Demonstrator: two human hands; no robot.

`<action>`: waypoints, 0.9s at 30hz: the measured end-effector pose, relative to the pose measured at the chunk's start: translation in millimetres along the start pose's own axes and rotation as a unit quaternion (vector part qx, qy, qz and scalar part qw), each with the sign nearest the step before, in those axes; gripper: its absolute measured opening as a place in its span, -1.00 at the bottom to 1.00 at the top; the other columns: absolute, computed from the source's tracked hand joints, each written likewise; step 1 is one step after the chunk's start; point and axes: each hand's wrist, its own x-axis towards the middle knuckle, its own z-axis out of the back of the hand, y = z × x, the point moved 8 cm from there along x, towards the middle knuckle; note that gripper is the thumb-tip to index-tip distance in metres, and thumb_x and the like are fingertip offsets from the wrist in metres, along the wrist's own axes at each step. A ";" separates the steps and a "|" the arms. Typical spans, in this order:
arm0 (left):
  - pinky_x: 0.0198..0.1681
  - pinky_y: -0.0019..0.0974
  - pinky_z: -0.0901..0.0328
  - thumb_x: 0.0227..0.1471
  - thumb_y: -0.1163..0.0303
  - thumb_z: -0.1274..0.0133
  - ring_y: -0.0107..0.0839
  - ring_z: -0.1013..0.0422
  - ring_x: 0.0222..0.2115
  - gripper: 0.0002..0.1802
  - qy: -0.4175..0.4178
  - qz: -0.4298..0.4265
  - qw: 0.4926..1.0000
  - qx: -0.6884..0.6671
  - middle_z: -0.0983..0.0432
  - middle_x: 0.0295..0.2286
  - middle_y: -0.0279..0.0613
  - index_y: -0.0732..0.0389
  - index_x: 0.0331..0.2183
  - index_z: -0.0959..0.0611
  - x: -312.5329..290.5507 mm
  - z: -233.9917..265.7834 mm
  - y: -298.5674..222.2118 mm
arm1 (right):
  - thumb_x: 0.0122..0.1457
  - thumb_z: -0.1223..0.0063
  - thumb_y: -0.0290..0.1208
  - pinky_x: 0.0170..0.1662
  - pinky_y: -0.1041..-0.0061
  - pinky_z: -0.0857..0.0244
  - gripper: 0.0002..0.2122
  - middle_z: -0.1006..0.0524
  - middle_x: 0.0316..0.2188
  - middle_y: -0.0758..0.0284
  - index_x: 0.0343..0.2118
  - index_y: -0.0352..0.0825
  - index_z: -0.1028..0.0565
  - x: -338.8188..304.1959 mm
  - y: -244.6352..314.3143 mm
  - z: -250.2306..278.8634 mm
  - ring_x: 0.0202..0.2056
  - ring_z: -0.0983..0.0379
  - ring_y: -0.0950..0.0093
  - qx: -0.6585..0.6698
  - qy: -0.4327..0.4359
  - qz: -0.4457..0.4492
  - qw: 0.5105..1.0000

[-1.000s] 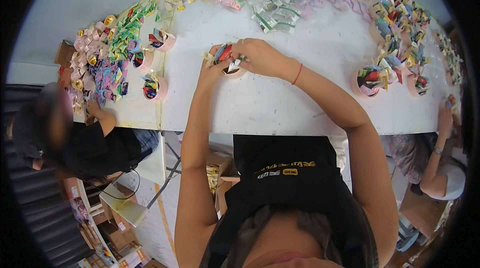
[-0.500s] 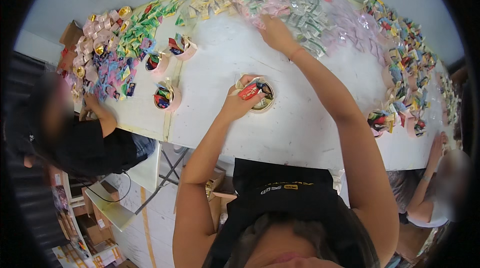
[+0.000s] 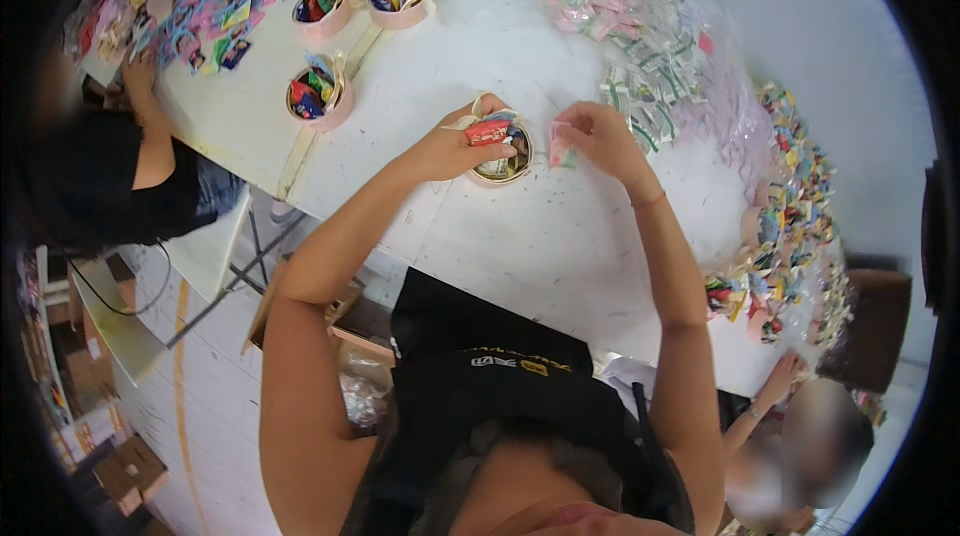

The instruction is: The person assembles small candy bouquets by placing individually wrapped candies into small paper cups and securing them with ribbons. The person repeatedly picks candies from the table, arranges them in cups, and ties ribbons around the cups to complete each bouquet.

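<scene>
On the white table stands a round gift box [image 3: 502,178], pale-rimmed and partly filled with small packets. My left hand [image 3: 447,150] grips it from the left, the thumb reaching in over the packets. A red packet [image 3: 487,132] lies on top beside that thumb. Just right of the box, my right hand [image 3: 602,143] is closed on a small pink packet [image 3: 560,148], held above the table and apart from the box. Three more pink round boxes [image 3: 334,116] with packets in them stand at the upper left.
Loose packets in pink [image 3: 597,18], white-green [image 3: 655,86] and pale purple [image 3: 725,111] lie along the far edge. Filled boxes [image 3: 765,286] crowd the right side. Co-workers' arms [image 3: 150,126] are at both ends. Blue-purple packets [image 3: 200,21] lie upper left.
My right hand has come back from the far pink pile toward the box, bringing a pink packet. My left hand stays on the box. The whole view has turned and shifted.
</scene>
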 end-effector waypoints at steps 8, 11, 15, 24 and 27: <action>-0.01 -0.41 -0.26 0.11 0.36 -0.19 -0.54 -0.35 -0.14 -0.63 0.007 -0.034 0.999 -0.031 -0.45 -0.20 -0.35 0.19 -0.06 -0.49 -0.6 -0.7 -4.6 | 0.20 -0.11 -0.61 -0.45 0.56 -0.35 -0.95 -0.54 -0.41 0.34 -0.29 -0.37 -0.53 -47.5 98.5 -23.3 -0.42 -0.48 0.56 0.062 -0.071 0.174 0.980; -0.03 -0.42 -0.26 0.12 0.35 -0.19 -0.56 -0.34 -0.16 -0.62 0.004 -0.044 0.998 -0.039 -0.43 -0.22 -0.36 0.21 -0.06 -0.48 -0.2 -0.7 -2.0 | 0.12 -0.17 -0.63 -0.36 0.45 -0.37 -0.89 -0.55 -0.40 0.25 -0.29 -0.33 -0.54 -53.4 109.1 -41.0 -0.35 -0.51 0.34 -0.075 -0.050 0.253 0.963; -0.05 -0.44 -0.26 0.16 0.31 -0.17 -0.57 -0.33 -0.18 -0.62 0.048 -0.058 0.996 -0.046 -0.42 -0.24 -0.34 0.21 -0.05 -0.45 -3.4 -2.8 -2.7 | 0.07 -0.26 -0.54 -0.29 0.43 -0.34 -0.89 -0.55 -0.43 0.34 -0.37 -0.29 -0.53 -44.3 106.5 -39.6 -0.38 -0.48 0.38 -0.114 -0.041 0.257 0.959; -0.19 -0.27 -0.34 0.09 0.43 -0.18 -0.28 -0.48 -0.29 -0.69 -0.009 -0.119 0.993 -0.006 -0.55 -0.34 -0.15 0.22 -0.13 -0.49 -2.2 -5.1 -13.2 | 0.16 -0.12 -0.45 0.07 0.45 -0.34 -0.68 -0.50 -0.01 0.10 -0.03 -0.42 -0.51 146.1 68.6 0.1 0.00 -0.47 0.32 0.009 -0.072 0.190 0.979; -0.21 -0.23 -0.35 0.00 0.49 -0.23 -0.18 -0.50 -0.30 -0.62 -0.002 -0.148 0.989 0.001 -0.57 -0.35 -0.13 0.20 -0.11 -0.49 0.1 -10.2 -17.1 | 0.08 -0.02 -0.52 0.24 0.28 -0.19 -0.61 -0.41 0.10 0.01 0.03 -0.36 -0.49 259.4 44.3 2.0 0.14 -0.33 0.06 -0.272 -0.276 0.214 0.897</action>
